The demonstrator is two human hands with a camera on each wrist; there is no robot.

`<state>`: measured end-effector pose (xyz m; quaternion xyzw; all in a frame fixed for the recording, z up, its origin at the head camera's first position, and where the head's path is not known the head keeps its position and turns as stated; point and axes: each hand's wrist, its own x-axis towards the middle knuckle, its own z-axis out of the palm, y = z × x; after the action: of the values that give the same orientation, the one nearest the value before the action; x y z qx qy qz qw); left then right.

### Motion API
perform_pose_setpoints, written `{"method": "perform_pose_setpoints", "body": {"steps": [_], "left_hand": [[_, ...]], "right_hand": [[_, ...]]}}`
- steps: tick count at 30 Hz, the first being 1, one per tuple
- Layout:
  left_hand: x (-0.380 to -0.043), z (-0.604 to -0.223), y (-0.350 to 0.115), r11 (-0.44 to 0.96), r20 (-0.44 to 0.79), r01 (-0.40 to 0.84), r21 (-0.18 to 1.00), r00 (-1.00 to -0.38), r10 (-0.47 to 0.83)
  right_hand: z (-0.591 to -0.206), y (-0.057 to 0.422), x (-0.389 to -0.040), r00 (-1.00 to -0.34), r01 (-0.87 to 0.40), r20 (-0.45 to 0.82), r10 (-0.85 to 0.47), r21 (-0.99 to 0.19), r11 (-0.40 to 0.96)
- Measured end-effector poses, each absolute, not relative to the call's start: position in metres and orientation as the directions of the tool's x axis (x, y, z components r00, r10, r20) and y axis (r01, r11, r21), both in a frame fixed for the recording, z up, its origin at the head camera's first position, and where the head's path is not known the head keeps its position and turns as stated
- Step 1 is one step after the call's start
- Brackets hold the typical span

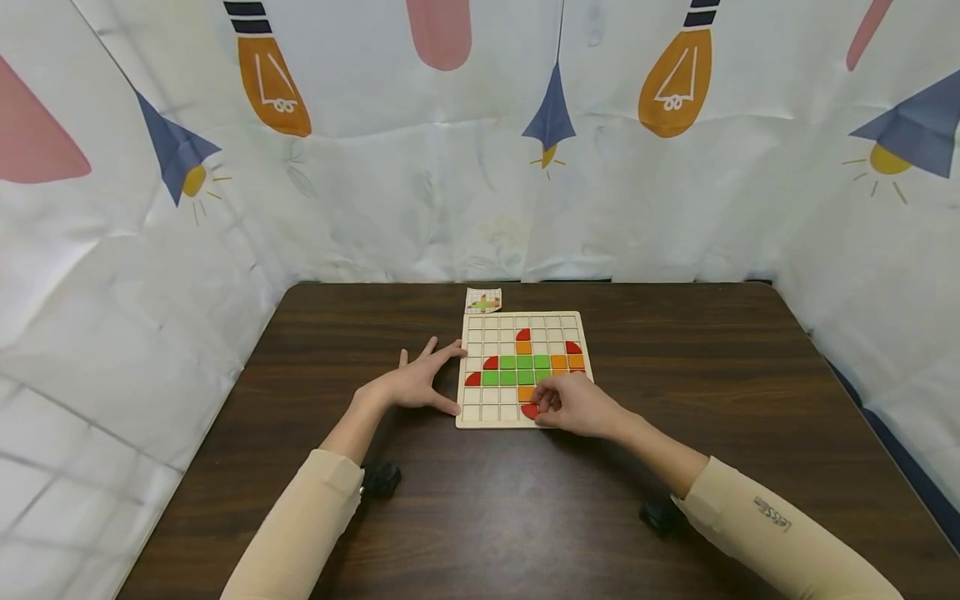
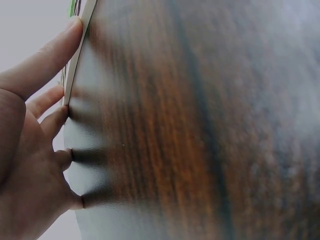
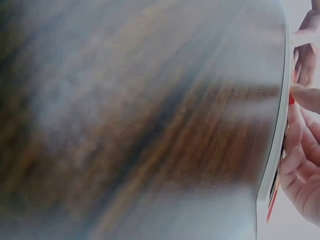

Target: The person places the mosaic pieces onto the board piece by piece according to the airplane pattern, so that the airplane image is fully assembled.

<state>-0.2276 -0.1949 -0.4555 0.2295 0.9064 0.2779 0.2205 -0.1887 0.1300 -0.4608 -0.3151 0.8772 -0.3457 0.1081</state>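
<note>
A pale wooden grid board [image 1: 491, 337] lies flat on the table. Green squares [image 1: 525, 362], orange squares [image 1: 523, 347] and red rounded pieces [image 1: 491, 363] fill part of its grid. Spread at the board's left edge, my left hand [image 1: 416, 384] touches the rim with thumb and a fingertip; its other fingertips reach the tabletop in the left wrist view. My right hand [image 1: 577, 405] is over the lower right of the board, thumb and fingers curled at a red rounded piece [image 1: 529, 411] in the bottom row. This hand hides part of the grid.
A small pattern card [image 1: 483, 301] lies against the board's top left corner. The dark wooden table [image 1: 675, 350] extends on all sides. A curtain printed with lamps [image 1: 450, 183] hangs behind it. Black devices [image 1: 382, 480] are at both wrists.
</note>
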Motion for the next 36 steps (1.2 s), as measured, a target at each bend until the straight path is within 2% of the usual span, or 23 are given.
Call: {"method": "perform_pose_setpoints", "body": {"steps": [16, 24, 36], "left_hand": [[-0.228, -0.455, -0.193, 0.743, -0.270, 0.303, 0.597, -0.796, 0.542], [-0.227, -0.456, -0.191, 0.732, -0.264, 0.308, 0.608, -0.791, 0.552], [-0.227, -0.457, -0.195, 0.732, -0.264, 0.307, 0.608, -0.792, 0.551]], "right_hand": [[-0.462, 0.130, -0.191, -0.770, -0.500, 0.034, -0.637, -0.652, 0.570], [-0.460, 0.140, -0.186, -0.766, -0.482, 0.031, -0.642, -0.688, 0.542], [-0.452, 0.169, -0.193, -0.808, -0.443, 0.039, -0.588, -0.698, 0.562]]}}
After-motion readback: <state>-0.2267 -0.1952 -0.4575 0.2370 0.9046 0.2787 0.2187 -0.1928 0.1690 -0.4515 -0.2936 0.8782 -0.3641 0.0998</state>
